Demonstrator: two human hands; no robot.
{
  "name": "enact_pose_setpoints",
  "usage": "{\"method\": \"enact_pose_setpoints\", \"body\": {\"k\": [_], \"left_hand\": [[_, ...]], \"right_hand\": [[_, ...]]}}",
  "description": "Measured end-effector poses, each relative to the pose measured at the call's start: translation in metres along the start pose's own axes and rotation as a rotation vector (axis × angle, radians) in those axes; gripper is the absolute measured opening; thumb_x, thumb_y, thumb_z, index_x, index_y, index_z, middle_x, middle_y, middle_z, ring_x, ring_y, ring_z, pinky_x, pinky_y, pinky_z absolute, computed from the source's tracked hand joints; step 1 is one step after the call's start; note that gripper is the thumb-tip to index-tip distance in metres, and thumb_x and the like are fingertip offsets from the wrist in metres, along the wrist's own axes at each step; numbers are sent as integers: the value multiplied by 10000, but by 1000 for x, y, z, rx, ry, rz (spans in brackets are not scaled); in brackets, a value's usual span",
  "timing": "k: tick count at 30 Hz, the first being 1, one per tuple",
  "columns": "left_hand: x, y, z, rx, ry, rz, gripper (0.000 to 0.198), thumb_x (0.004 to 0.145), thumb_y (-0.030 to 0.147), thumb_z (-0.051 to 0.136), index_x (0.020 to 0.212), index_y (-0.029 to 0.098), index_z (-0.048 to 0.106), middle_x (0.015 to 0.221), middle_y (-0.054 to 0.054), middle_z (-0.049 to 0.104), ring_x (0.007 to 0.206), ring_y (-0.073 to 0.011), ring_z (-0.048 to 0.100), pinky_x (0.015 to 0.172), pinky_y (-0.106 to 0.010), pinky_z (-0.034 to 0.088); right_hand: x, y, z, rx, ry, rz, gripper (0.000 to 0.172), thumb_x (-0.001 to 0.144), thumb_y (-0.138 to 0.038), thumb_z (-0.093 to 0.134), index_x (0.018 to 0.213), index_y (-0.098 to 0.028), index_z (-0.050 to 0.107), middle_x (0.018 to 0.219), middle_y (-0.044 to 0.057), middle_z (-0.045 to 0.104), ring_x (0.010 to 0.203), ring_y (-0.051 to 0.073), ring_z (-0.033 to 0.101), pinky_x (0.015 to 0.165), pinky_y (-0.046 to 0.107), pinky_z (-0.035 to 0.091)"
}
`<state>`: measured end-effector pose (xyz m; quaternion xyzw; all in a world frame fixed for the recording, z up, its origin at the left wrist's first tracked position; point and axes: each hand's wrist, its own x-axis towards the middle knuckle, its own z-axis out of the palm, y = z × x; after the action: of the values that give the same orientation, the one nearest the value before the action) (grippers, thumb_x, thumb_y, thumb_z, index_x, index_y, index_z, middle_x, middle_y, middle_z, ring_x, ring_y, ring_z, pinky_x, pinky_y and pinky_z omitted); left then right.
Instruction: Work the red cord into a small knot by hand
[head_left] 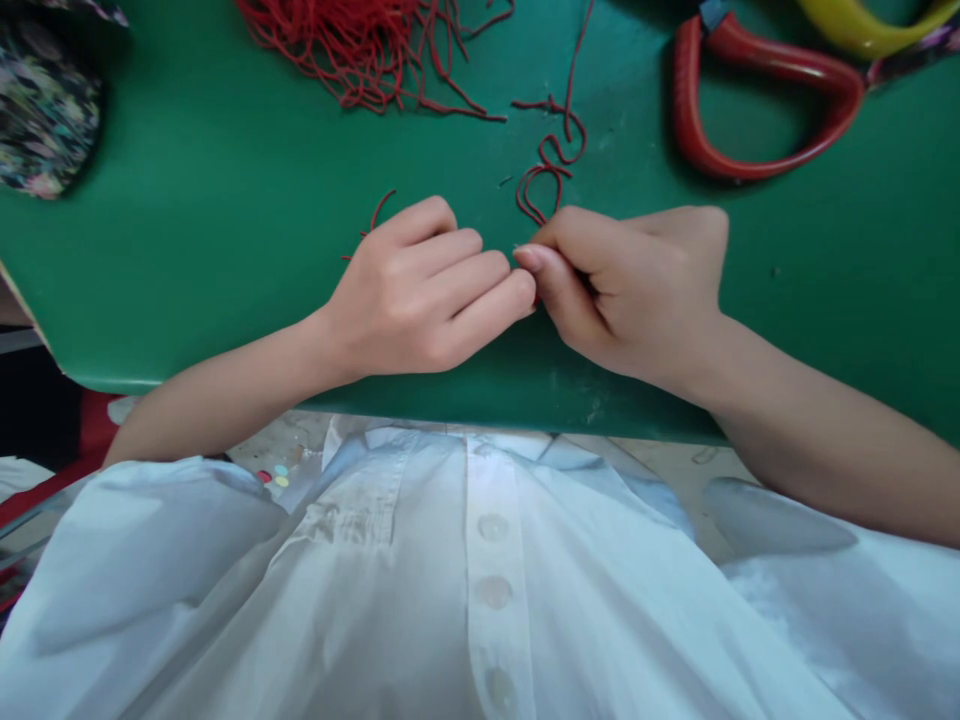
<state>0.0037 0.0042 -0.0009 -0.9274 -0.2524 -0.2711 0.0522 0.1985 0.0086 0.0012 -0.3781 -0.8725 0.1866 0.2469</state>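
Green tabletop (225, 200). Far centre: heap of red cords (352, 45). Far right: red handle (757, 100), with yellow handle (862, 25) beyond it. Far left corner: floral cloth (45, 110). Near: white buttoned shirt (450, 600).

Two bare hands meeting knuckle to fingertip

The left hand (420, 295) lies palm down with fingers curled; the right hand (630, 290) faces it, thumb and forefinger pinched together, fingertips of both touching. Both forearms angle inward from the sides.
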Motion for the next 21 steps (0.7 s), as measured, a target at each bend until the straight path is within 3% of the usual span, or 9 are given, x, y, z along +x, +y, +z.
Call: {"method": "enact_pose_setpoints", "body": {"k": [4,11,21], "left_hand": [[0,2,2,64,21,20,245,946,233,504,705,190,503,539,39,426,514,-76,514,487,-302,359],[4,1,-2,78,11,52,282,956,232,481,676,200,490,515,43,427,481,-68,488,457,-278,375],[4,2,-2,65,-14,37,284,974,219,448,690,198,455,527,46,420,492,-60,511,471,-278,365]], "right_hand": [[0,0,0,-3,13,-28,311,993,-280,420,700,-190,476,468,-64,345,441,53,355,454,216,230],[-1,0,-1,-39,-81,25,325,996,-308,395,710,-190,496,466,-56,362,442,67,362,479,232,235],[-1,1,0,-37,-42,-15,379,1008,-332,358,684,-188,494,447,-53,368,426,50,345,446,226,206]]}}
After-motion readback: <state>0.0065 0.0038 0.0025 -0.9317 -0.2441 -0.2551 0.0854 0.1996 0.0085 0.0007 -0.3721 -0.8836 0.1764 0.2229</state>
